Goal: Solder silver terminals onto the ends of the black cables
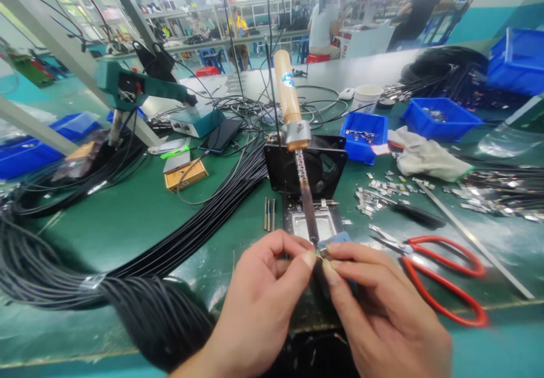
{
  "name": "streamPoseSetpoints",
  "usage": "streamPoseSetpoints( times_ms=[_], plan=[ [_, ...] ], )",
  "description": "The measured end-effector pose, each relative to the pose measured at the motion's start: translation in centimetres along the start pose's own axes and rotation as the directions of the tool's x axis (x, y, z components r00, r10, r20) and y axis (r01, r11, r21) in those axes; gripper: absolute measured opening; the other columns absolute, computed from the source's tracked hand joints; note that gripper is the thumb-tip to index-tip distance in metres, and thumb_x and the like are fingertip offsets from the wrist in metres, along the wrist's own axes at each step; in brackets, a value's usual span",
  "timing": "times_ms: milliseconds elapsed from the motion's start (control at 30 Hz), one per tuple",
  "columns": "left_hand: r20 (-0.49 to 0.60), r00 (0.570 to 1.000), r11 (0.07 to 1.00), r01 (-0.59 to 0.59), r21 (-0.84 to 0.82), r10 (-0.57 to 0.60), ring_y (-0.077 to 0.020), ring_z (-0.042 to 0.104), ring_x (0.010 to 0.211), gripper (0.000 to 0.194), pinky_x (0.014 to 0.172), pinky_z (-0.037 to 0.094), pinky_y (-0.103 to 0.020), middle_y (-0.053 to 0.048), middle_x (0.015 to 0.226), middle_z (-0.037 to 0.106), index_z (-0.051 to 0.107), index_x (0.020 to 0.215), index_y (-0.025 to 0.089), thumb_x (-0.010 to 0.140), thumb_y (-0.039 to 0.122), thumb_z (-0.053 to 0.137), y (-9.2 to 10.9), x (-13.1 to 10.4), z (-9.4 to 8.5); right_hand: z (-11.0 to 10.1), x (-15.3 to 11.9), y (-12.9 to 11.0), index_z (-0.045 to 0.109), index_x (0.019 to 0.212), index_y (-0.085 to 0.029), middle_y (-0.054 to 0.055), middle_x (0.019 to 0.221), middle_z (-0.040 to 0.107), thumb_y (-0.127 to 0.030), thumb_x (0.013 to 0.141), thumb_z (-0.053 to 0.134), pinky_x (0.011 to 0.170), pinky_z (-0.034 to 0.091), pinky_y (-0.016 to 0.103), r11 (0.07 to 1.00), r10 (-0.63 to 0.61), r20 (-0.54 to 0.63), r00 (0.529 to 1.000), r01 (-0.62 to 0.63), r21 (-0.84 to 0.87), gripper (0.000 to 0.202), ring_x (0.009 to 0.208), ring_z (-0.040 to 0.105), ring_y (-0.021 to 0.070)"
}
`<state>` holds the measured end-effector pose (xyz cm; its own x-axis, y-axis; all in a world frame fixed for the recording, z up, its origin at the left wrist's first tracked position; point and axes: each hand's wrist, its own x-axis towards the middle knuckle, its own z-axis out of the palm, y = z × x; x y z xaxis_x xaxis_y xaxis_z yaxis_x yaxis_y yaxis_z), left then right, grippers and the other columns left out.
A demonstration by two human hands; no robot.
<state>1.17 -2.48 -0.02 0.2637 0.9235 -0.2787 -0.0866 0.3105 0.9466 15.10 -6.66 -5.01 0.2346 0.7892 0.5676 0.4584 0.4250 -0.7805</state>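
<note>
A soldering iron with a wooden handle is held tip-down in a metal clamp. Just under its tip, my left hand pinches something small between thumb and forefinger. My right hand meets it there, also in a pinch, with a thin pale strand showing at the fingertips. The fingers hide most of what they hold. Behind them lies a shallow silver tray, with a black fan standing beyond it. To the right of my right hand, red-handled scissors lie open on the green mat.
A long bundle of black cables sweeps across the left side. Small metal connectors are scattered at right, near a blue bin and a white glove. A metal strip slants towards the table edge. People sit and stand far back.
</note>
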Motion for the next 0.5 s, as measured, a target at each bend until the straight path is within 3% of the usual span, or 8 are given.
streamPoseSetpoints(
  times_ms=[167,500],
  plan=[
    [-0.008,1.0,1.0,-0.02,0.012,0.02,-0.0117,0.056,0.079,0.02,0.071,0.046,-0.02,-0.001,0.092,0.068,0.063,0.077,0.017,0.095,0.025,0.068,-0.14,-0.04,0.02,-0.01,0.08,-0.03,0.07,0.096,-0.02,0.005,0.108,0.072,-0.002,0.086,0.067,0.084,0.059,0.027,1.0,-0.02,-0.012,1.0,0.02,0.009,0.02,0.096,0.072,0.0168],
    [-0.02,1.0,1.0,0.005,0.006,-0.005,-0.0094,0.05,0.067,0.02,0.059,0.039,-0.019,0.0,0.09,0.067,0.064,0.078,0.017,0.094,0.027,0.07,-0.39,-0.27,-0.16,-0.06,-0.3,0.16,0.07,0.096,-0.021,0.005,0.108,0.072,-0.005,0.087,0.068,0.083,0.059,0.028,1.0,0.021,0.015,1.0,-0.021,-0.001,0.018,0.097,0.071,0.0171]
  ],
)
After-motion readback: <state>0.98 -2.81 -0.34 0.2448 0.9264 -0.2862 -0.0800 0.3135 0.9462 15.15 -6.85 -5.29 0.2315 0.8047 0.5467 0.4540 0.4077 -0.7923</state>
